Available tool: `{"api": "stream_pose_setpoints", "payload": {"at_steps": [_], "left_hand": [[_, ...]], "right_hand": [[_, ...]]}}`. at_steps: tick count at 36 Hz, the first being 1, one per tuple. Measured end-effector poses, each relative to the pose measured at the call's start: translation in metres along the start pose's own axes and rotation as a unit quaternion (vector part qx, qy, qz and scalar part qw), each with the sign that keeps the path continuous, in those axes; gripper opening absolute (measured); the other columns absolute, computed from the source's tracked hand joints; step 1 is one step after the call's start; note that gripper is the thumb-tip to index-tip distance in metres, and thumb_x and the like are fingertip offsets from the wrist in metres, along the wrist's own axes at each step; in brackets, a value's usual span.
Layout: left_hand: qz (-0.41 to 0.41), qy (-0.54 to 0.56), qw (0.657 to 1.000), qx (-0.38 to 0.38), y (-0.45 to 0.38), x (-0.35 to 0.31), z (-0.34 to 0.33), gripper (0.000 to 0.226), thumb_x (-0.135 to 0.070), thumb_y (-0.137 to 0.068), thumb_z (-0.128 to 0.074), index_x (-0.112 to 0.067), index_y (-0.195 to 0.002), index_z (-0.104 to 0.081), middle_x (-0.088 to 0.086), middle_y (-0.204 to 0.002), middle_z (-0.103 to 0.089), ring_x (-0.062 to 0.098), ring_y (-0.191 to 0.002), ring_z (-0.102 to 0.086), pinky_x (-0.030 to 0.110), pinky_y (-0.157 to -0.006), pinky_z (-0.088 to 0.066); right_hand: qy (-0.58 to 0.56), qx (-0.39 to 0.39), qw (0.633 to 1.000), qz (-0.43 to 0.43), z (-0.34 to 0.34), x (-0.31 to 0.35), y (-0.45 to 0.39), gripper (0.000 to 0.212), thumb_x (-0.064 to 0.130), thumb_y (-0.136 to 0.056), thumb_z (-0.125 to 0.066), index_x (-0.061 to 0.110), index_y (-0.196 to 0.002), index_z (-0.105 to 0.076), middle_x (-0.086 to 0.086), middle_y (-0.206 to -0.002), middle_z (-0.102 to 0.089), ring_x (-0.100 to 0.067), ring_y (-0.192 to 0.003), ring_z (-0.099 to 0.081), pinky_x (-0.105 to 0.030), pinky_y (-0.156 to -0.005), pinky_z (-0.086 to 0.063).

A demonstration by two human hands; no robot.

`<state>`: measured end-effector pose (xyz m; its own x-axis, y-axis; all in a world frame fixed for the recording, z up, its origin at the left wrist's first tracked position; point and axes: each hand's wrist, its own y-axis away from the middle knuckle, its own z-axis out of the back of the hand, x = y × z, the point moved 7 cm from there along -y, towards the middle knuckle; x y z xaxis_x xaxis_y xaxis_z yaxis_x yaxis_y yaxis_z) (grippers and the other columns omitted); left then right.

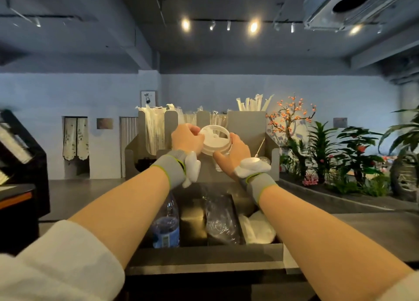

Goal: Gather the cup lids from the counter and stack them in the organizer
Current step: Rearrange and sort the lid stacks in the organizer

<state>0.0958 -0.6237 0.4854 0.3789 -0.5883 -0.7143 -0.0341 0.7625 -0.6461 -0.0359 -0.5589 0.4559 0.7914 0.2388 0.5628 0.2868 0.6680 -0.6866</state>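
The fingers of the left hand [187, 139] curl over the left edge of a white cup lid [215, 139], and the fingers and thumb of the right hand [234, 152] curl round its right edge, so the lid is held between both hands. It may be a short stack of lids rather than one; that cannot be told. The lid is lifted off the counter, tilted with its top toward the camera, in front of the middle slots of a grey organizer [246, 123]. Both wrists wear grey bands with white pads attached, and the bare forearms run back to white sleeves at the bottom corners. The organizer's slots hold wrapped straws [254, 102] on the right and more long wrapped items on the left. Below the arms a dark tray [204, 253] on the counter holds a water bottle [166, 228] with a blue label, a crinkled clear plastic bag [221, 219] and something white [258, 229]. Potted plants [328, 146] stand to the right.
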Motion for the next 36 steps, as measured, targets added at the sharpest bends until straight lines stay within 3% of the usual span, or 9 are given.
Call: {"api": "stream_pose_setpoints", "payload": {"at_steps": [3,9,16,23,29,36], "left_hand": [[-0.013,0.003,1.000,-0.005,-0.008,0.001,0.003,0.026,-0.014,-0.086,-0.059,-0.011,-0.110,-0.068,0.009,-0.112,-0.070,0.025,-0.107,-0.063,0.030,-0.093,-0.050],[-0.023,-0.010,1.000,-0.015,-0.035,0.011,0.013,0.025,-0.014,-0.088,-0.056,-0.009,-0.110,-0.067,0.010,-0.115,-0.069,0.027,-0.107,-0.063,0.030,-0.093,-0.048],[-0.018,-0.001,0.999,-0.027,-0.053,0.026,0.016,0.030,-0.015,-0.096,-0.043,-0.007,-0.112,-0.067,0.015,-0.116,-0.067,0.032,-0.109,-0.060,0.032,-0.090,-0.047],[-0.010,0.000,1.000,-0.013,-0.070,0.043,0.010,0.033,-0.016,-0.098,-0.039,-0.005,-0.113,-0.066,0.013,-0.116,-0.067,0.031,-0.108,-0.059,0.031,-0.089,-0.045],[-0.014,-0.059,0.998,0.008,-0.080,0.048,0.003,0.022,-0.016,-0.092,-0.043,-0.015,-0.077,-0.059,0.007,-0.083,-0.058,0.026,-0.078,-0.049,0.032,-0.075,-0.043],[0.004,-0.076,0.997,0.004,-0.079,0.059,0.004,0.029,-0.019,-0.090,-0.046,-0.018,-0.061,-0.051,0.008,-0.083,-0.059,0.028,-0.078,-0.052,0.039,-0.085,-0.052]], "right_hand": [[-0.004,0.000,1.000,0.013,-0.003,0.006,-0.005,0.043,0.038,-0.078,-0.062,0.017,-0.114,-0.056,-0.011,-0.117,-0.065,-0.035,-0.108,-0.061,-0.043,-0.090,-0.050],[0.023,0.026,0.999,0.019,-0.022,0.016,-0.027,0.058,0.057,-0.079,-0.056,0.024,-0.126,-0.049,-0.004,-0.127,-0.060,-0.030,-0.118,-0.055,-0.049,-0.097,-0.047],[0.052,0.048,0.997,0.017,-0.045,0.015,-0.048,0.063,0.058,-0.085,-0.052,0.025,-0.135,-0.033,-0.006,-0.136,-0.053,-0.033,-0.123,-0.050,-0.053,-0.099,-0.045],[0.107,0.071,0.992,0.003,-0.063,0.004,-0.063,0.056,0.062,-0.090,-0.035,0.027,-0.134,-0.036,-0.008,-0.134,-0.053,-0.033,-0.125,-0.045,-0.055,-0.103,-0.040],[0.139,0.054,0.989,0.019,-0.063,0.004,-0.070,0.053,0.061,-0.092,-0.031,0.027,-0.132,-0.041,-0.009,-0.130,-0.056,-0.033,-0.126,-0.040,-0.051,-0.103,-0.036],[0.143,0.043,0.988,0.028,-0.070,0.008,-0.072,0.046,0.049,-0.097,-0.025,0.027,-0.133,-0.043,-0.008,-0.133,-0.054,-0.034,-0.127,-0.037,-0.050,-0.103,-0.033]]}}
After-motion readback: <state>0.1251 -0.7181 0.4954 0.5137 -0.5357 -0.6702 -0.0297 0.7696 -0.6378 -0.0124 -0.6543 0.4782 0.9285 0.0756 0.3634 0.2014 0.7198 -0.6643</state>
